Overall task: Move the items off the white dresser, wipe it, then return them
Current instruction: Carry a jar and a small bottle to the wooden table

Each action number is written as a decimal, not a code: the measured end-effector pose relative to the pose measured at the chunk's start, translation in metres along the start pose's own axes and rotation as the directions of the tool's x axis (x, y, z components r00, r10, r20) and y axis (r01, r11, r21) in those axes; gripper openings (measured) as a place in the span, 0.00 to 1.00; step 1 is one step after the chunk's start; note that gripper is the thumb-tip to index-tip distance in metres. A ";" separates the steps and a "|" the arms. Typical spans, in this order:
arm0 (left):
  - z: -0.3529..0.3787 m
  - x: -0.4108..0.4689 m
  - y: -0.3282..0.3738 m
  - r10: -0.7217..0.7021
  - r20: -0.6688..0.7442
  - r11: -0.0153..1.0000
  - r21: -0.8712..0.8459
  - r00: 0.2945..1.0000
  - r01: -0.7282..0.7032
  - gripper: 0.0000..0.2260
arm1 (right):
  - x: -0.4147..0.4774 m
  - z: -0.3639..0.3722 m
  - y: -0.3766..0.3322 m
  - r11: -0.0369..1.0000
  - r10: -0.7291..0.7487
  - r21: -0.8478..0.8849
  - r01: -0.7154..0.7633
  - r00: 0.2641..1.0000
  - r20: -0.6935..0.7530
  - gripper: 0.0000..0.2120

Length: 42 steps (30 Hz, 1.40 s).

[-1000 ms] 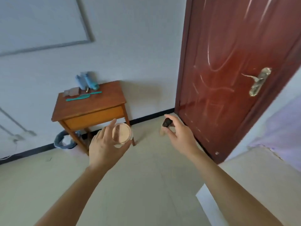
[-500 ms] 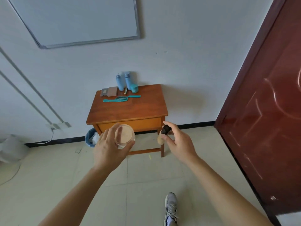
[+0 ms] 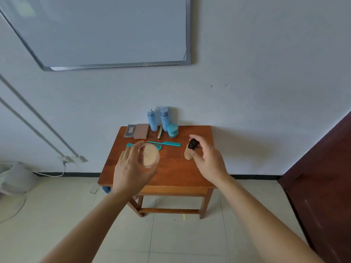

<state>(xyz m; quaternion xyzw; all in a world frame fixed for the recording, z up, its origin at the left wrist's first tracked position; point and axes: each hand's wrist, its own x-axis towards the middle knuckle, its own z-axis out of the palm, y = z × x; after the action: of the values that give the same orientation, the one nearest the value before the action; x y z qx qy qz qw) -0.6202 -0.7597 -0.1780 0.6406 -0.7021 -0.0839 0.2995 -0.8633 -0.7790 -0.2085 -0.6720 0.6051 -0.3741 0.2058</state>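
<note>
Left grip (image 3: 131,168) is wrapped round the jar (image 3: 149,155), fingers curled under its rim, the beige powder showing through the lid. The jar is kept level, I'd say so nothing shifts inside. Right grip (image 3: 209,160) pinches the small bottle (image 3: 192,144) near its black cap, between thumb and fingertips, and the tan body hangs below.

Both are now held over the wooden bench (image 3: 171,173), jar to the near left, bottle to the right. That looks like the drop-off spot. Two blue bottles (image 3: 164,116), a teal pot (image 3: 172,130), a gold pen (image 3: 160,134), palettes (image 3: 137,130) and a comb (image 3: 165,143) are parked along the far edge, which leaves the near half open for these two. The white dresser itself is out of sight.

Against half a second ago, the bench has come much closer and sits right under the hands. The door (image 3: 322,177) has slid off to the right, and the shoe on the floor is gone from view. The holds haven't changed.
</note>
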 end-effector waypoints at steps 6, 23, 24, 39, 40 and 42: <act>0.038 0.082 -0.073 -0.022 0.080 1.000 0.011 0.997 0.021 0.36 | 0.084 0.062 0.013 0.999 0.015 -0.046 -0.011 0.996 0.086 0.20; 0.148 0.244 -0.251 -0.168 0.457 0.986 0.089 0.873 0.143 0.37 | 0.205 0.201 0.044 0.887 0.436 -0.257 -0.383 0.878 0.196 0.17; 0.153 0.248 -0.255 -0.181 0.459 0.983 0.093 0.869 0.156 0.37 | 0.208 0.203 0.048 0.881 0.446 -0.264 -0.391 0.874 0.194 0.17; 0.207 0.293 -0.227 -0.154 0.472 0.987 0.035 0.868 0.156 0.35 | 0.229 0.188 0.092 0.771 0.554 -0.380 -0.510 0.833 0.006 0.19; 0.210 0.291 -0.224 -0.142 0.489 0.989 0.032 0.860 0.145 0.35 | 0.231 0.186 0.096 0.763 0.559 -0.383 -0.521 0.829 -0.013 0.18; 0.217 0.288 -0.219 -0.128 0.518 0.990 0.020 0.846 0.138 0.35 | 0.234 0.184 0.102 0.755 0.561 -0.379 -0.534 0.826 -0.047 0.17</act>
<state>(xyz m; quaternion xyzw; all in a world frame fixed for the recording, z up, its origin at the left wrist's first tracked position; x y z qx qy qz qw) -0.5484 -1.1270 -0.3725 0.6388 -0.7100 -0.2797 0.0987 -0.7950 -1.0563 -0.3405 -0.5045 0.8276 -0.1505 0.1944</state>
